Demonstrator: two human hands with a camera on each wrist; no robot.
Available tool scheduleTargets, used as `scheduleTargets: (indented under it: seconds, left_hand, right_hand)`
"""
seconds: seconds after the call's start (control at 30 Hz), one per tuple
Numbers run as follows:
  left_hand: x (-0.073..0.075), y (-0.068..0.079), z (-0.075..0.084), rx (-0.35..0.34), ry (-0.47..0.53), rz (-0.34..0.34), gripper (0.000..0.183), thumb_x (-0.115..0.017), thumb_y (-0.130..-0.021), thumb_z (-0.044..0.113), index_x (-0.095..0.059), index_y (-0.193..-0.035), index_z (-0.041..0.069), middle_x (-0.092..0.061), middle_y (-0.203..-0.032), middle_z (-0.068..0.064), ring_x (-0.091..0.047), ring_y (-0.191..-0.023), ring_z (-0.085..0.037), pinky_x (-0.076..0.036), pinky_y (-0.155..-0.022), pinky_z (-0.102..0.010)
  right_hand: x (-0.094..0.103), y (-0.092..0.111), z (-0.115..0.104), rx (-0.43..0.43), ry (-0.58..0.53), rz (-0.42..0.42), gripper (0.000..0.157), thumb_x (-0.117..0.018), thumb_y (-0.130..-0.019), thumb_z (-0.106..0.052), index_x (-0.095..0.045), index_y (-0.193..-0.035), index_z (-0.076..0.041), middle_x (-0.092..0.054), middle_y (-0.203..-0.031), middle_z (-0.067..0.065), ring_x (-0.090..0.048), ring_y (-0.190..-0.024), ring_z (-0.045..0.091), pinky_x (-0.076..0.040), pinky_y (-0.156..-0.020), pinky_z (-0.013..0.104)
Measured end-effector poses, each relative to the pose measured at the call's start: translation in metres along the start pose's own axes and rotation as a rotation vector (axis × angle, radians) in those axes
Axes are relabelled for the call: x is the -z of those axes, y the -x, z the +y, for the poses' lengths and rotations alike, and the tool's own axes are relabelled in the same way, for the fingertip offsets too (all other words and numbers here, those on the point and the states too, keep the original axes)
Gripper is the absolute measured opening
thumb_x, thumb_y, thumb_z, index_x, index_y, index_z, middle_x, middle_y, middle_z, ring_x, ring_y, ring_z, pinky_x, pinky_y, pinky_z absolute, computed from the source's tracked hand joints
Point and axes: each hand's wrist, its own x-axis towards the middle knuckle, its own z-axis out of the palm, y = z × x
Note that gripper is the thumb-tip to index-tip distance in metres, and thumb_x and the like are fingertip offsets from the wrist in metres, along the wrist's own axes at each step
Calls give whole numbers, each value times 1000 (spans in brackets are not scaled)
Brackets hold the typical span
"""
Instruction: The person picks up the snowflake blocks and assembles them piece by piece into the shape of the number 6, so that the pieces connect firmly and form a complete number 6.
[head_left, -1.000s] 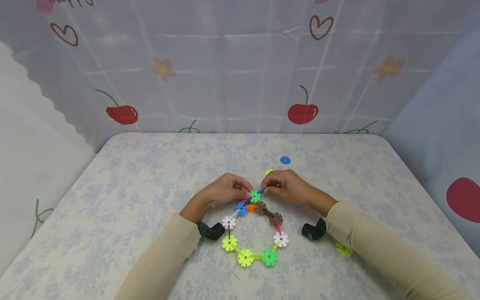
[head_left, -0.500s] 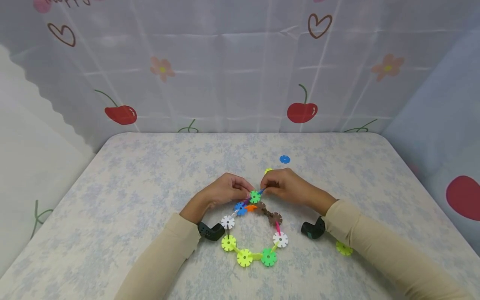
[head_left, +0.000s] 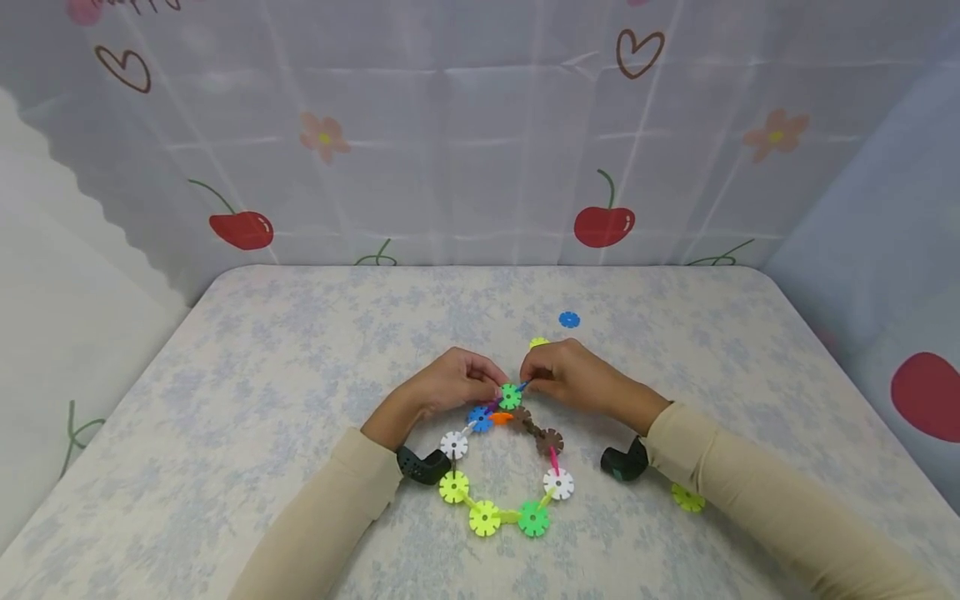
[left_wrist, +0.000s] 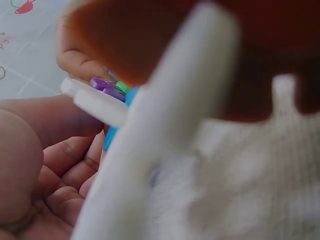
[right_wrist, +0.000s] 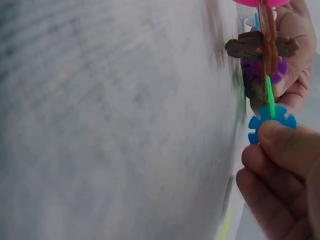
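Notched plastic snowflake discs are slotted edge to edge in a rough ring on the table. At its far end, my left hand [head_left: 453,383] pinches a purple disc [right_wrist: 281,66] between thumb and fingers. That purple disc joins a green disc [head_left: 510,397]. With thumb and forefinger my right hand [head_left: 572,377] pinches a blue disc [right_wrist: 288,118], whose edge meets the green one. Two brown discs [head_left: 550,442] and an orange disc [head_left: 501,418] lie just below the green disc. White, yellow and green discs form the near side of the ring.
A loose blue disc [head_left: 569,319] lies farther back on the patterned table [head_left: 315,325]. One yellow disc [head_left: 538,342] shows behind my right hand, another yellow disc [head_left: 687,497] beside the right sleeve. Dark wrist cameras [head_left: 624,460] sit under both wrists. A printed curtain [head_left: 465,167] hangs behind.
Both hands stay nearly in place with the same grips. The near side of the ring has shifted slightly left and toward me.
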Motion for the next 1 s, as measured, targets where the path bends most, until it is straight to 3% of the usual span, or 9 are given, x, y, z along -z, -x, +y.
scheduleTargets:
  seconds: [0.17,0.43,0.6,0.7,0.87,1.0]
  left_hand:
    - [0,1,2,8,12,-2,16,-67,-95,2,-73,-109,-3,-73,-92,-8,-68,-83,-16,-55,-77,-31]
    - [0,1,3,16,28,-15,16,-65,-96,1,-71,-109,-3,-72,-92,-7,-69,-87,-18,-55,-83,-32]
    - [0,1,4,15,-10,29,13,-67,-95,4,-72,-106,0,-71,-89,-6,-65,-83,-16,-54,-80,-30]
    - [-1,1,4,26,27,64,12,-67,-95,4,-71,-106,0,-71,-89,-7,-65,-82,-17,-54,-80,-31]
    - [-2,1,5,29,97,92,12,-64,-96,1,-68,-107,-2,-69,-89,-9,-65,-82,-19,-55,-77,-31]
    - [-1,3,6,33,76,95,17,-63,-95,3,-70,-111,0,-70,-90,-8,-64,-81,-19,-53,-75,-30]
  right_hand:
    - [1,-1,-5,10,25,-3,12,-78,-88,-1,-73,-87,-11,-66,-85,-7,-56,-74,7,-51,-66,26]
    - [4,0,-1,-53,-46,-2,11,-79,-87,-3,-73,-90,-11,-67,-88,-7,-61,-77,9,-53,-69,27]
    - [18,0,8,-130,-8,3,18,-80,-87,-3,-72,-103,-7,-70,-95,-2,-66,-85,12,-56,-73,29]
    - [29,2,16,-214,60,7,22,-79,-88,-4,-72,-109,-6,-68,-96,-1,-64,-84,16,-54,-72,32]
    - [38,3,24,-313,41,-73,27,-76,-92,-11,-72,-119,-7,-62,-99,1,-62,-86,19,-53,-76,35]
    - [32,2,25,-294,0,-144,27,-78,-91,-15,-74,-117,-10,-61,-97,-1,-60,-85,17,-52,-76,34]
